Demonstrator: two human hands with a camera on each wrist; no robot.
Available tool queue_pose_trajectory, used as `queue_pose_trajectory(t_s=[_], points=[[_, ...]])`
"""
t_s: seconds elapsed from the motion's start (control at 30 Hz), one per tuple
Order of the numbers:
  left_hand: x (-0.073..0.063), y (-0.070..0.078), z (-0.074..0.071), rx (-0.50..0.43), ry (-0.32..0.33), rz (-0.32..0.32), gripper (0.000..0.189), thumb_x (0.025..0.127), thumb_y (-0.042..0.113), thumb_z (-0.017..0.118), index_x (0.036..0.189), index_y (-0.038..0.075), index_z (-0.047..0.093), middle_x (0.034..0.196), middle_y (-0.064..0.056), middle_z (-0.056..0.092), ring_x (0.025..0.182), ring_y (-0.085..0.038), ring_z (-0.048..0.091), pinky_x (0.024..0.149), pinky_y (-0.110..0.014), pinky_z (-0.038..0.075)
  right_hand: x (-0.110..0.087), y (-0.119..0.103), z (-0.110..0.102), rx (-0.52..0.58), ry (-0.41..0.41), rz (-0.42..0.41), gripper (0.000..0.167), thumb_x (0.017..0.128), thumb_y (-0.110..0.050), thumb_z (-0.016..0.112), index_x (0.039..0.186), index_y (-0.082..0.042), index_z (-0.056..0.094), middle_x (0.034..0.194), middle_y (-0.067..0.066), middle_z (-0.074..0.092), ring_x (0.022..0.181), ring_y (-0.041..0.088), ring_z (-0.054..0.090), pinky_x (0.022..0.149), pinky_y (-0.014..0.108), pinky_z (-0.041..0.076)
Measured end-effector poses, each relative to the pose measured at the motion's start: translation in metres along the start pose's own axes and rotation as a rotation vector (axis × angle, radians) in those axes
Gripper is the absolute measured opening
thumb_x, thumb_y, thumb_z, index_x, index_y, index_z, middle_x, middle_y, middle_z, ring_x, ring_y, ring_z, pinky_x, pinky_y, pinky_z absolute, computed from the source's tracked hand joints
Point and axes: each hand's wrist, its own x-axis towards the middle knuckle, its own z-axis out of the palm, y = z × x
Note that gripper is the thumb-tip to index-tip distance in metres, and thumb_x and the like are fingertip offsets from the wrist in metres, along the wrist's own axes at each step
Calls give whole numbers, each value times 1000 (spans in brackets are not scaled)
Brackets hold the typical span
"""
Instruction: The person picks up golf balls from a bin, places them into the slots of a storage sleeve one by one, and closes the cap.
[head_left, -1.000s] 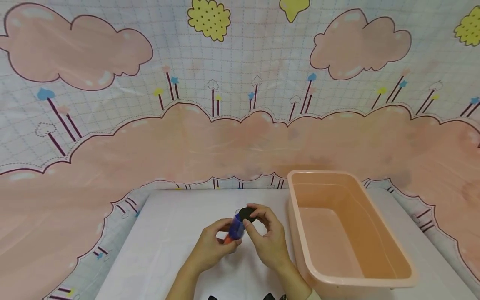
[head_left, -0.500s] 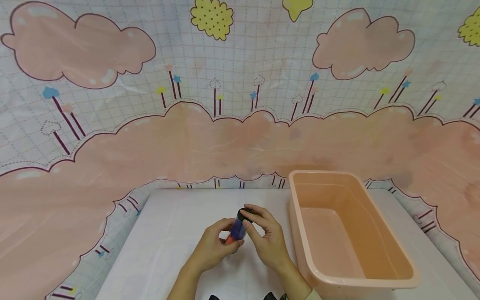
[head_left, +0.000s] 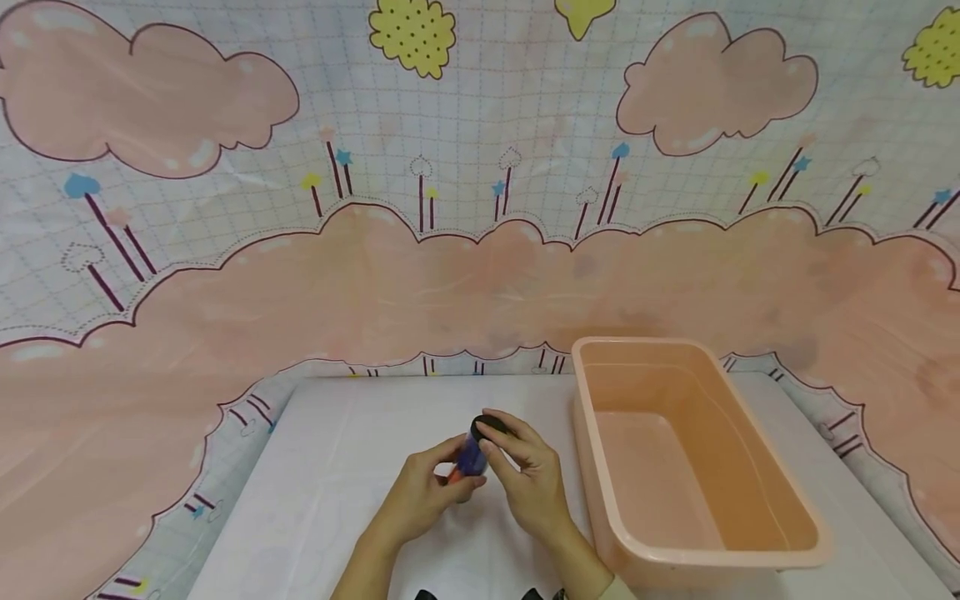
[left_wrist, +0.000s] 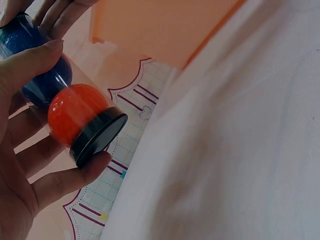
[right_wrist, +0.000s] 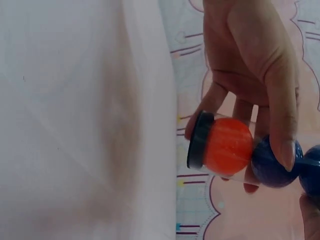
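A clear tube point(head_left: 472, 458) of balls is held tilted above the white table. My left hand point(head_left: 420, 496) grips its lower part, with the thumb across the wall in the left wrist view. An orange ball point(left_wrist: 75, 112) sits at the bottom end beside a black end cap point(left_wrist: 102, 135). Further up are blue balls point(right_wrist: 275, 165). At the top, my right hand point(head_left: 536, 483) holds a black lid point(head_left: 489, 427) over the tube's mouth with thumb and fingers. Whether the lid is fully seated is hidden by the fingers.
A peach plastic bin point(head_left: 603, 483) stands on the table point(head_left: 322, 467) close to my right forearm. Behind the table hangs a patterned cloth point(head_left: 480, 292) with clouds.
The black lid was tilted beside the tube's open mouth a second ago and now covers it. My right fingers have moved over the lid. My left hand keeps its hold.
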Motion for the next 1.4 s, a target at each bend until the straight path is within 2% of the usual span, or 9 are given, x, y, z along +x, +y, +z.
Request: queue_pose_trajectory(t_s=[0.27,0.5,0.63,0.77,0.87,1.0,1.17,1.4], points=[[2,0,3,23,52,-2,55,90,28,82,142,26,63,121,-7,73,91,-14,70,73,-24,63,-1,1,11,46,80,19,25,98,-4,69,123,-2,75,144,17,61,137,33,57,110,25,47],[1,0,6,26,100,-53,59,89,28,83,144,24,62,130,-10,72,88,-14,71,70,-23,62,-1,0,19,30,140,94,24,98,-13,72,122,-10,77,144,2,63,139,27,56,112,33,45],[1,-2,8,70,123,-68,59,89,32,83,144,24,62,133,-14,71,87,-13,72,68,-22,61,-1,0,23,9,182,117,24,97,-15,73,120,-12,78,143,1,65,137,27,58,112,35,46],[1,-6,9,79,133,-73,60,90,34,82,145,24,61,134,-17,69,95,-19,74,69,-21,61,-1,1,27,-15,210,129,24,97,-16,73,120,-12,78,142,1,65,135,25,60,111,35,47],[1,-10,10,80,137,-67,59,90,34,82,144,26,61,133,-15,70,109,-28,74,74,-24,62,-1,1,27,-38,189,145,24,98,-20,73,121,-15,78,144,-2,64,135,23,61,111,35,47],[2,-15,12,91,131,-51,54,90,32,81,139,33,59,135,-7,70,126,-35,66,86,-32,63,0,2,24,-52,124,160,24,97,-20,74,121,-16,78,145,-6,63,136,23,60,113,36,46],[1,-20,14,73,91,-69,52,92,31,79,138,33,56,139,-9,67,134,-40,60,93,-37,61,0,5,20,-68,57,188,24,96,-19,76,120,-18,78,144,-5,63,138,24,58,115,40,45],[-1,-24,14,57,66,-102,50,93,33,78,138,32,55,143,-11,65,135,-38,60,101,-44,57,-1,11,19,-66,4,214,24,95,-19,76,119,-18,78,144,-5,63,139,24,56,117,45,43]])
